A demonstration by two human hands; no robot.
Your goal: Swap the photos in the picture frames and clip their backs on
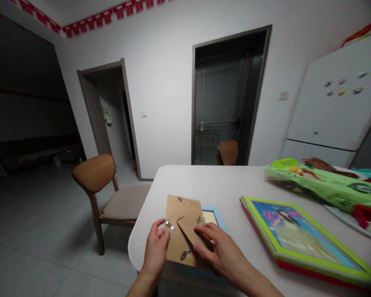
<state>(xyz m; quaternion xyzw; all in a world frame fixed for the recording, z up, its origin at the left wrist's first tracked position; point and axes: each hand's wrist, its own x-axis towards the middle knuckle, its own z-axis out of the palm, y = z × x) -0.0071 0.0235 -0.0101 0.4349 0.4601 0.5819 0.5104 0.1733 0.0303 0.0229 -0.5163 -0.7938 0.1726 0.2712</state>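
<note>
A brown cardboard frame backing (pixel 179 214) with small metal clips and a fold-out stand lies on a light blue picture frame (pixel 215 215) at the near edge of the white table (pixel 222 183). My left hand (pixel 155 247) grips the backing's left edge, thumb on top next to a clip. My right hand (pixel 221 249) rests on the backing's right side with the fingers pressing on the stand flap.
A green and red framed picture (pixel 299 237) lies to the right. A green plastic package (pixel 327 185) sits at the back right. A wooden chair (pixel 106 194) stands left of the table, a second chair (pixel 228 152) by the dark doorway, a white fridge (pixel 336 111) at right.
</note>
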